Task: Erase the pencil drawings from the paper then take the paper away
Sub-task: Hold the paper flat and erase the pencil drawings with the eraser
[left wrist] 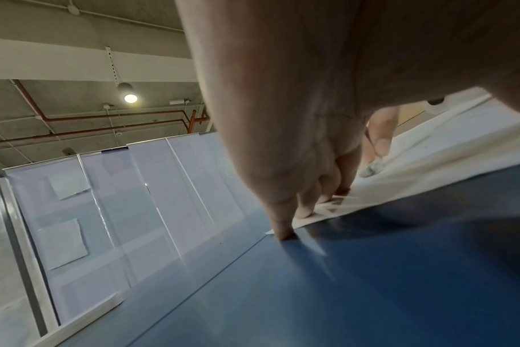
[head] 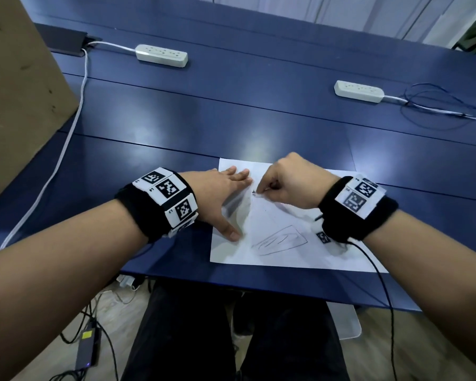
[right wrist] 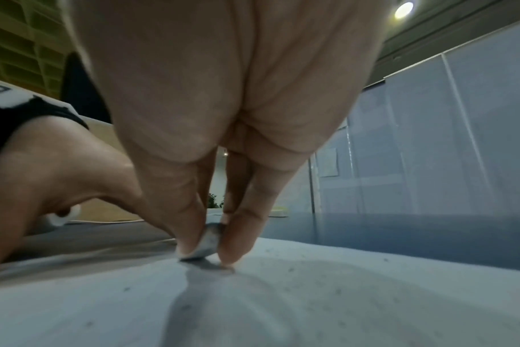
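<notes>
Head view looking down, wrist views low along fingers (right wrist: 190, 230), sharing paper (head: 280, 232)

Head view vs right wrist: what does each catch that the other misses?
Head only: the whole paper on the blue table, the pencil drawing not yet erased near its front edge, two power strips, and the left hand with fingers flat on the paper's left side.

Right wrist only: the grey-smudged eraser pinched between the fingers, its tip on the sheet, with eraser crumbs scattered around.

Both: the right hand working on the paper.
</notes>
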The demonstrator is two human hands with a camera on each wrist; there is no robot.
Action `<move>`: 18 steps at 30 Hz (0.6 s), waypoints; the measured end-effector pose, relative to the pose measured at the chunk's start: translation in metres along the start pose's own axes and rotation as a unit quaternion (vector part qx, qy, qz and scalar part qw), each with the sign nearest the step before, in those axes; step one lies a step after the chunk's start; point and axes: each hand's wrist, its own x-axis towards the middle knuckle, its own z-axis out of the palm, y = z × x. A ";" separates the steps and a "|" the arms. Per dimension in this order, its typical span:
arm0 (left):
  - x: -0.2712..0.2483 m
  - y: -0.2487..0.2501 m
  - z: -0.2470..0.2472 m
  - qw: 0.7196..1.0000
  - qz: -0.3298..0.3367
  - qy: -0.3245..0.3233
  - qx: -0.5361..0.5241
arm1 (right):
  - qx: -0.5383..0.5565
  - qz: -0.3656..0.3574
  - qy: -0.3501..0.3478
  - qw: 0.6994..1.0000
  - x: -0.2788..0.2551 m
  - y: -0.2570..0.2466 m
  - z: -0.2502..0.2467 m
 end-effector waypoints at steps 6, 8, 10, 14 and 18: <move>0.001 -0.001 0.002 1.000 -0.001 -0.004 0.002 | 0.021 -0.108 -0.070 0.991 -0.026 -0.020 0.004; 0.002 -0.002 0.002 1.000 0.001 -0.001 0.004 | 0.023 -0.087 -0.053 0.995 -0.018 -0.013 0.003; 0.001 -0.002 0.002 1.000 0.000 0.001 -0.001 | 0.017 -0.037 -0.021 0.999 -0.005 -0.003 0.000; 0.000 -0.001 0.001 1.000 0.000 0.001 -0.001 | -0.009 -0.072 -0.028 0.997 -0.006 -0.009 0.001; -0.001 0.000 0.000 1.000 -0.002 -0.003 0.001 | -0.007 -0.127 -0.079 0.989 -0.024 -0.025 0.005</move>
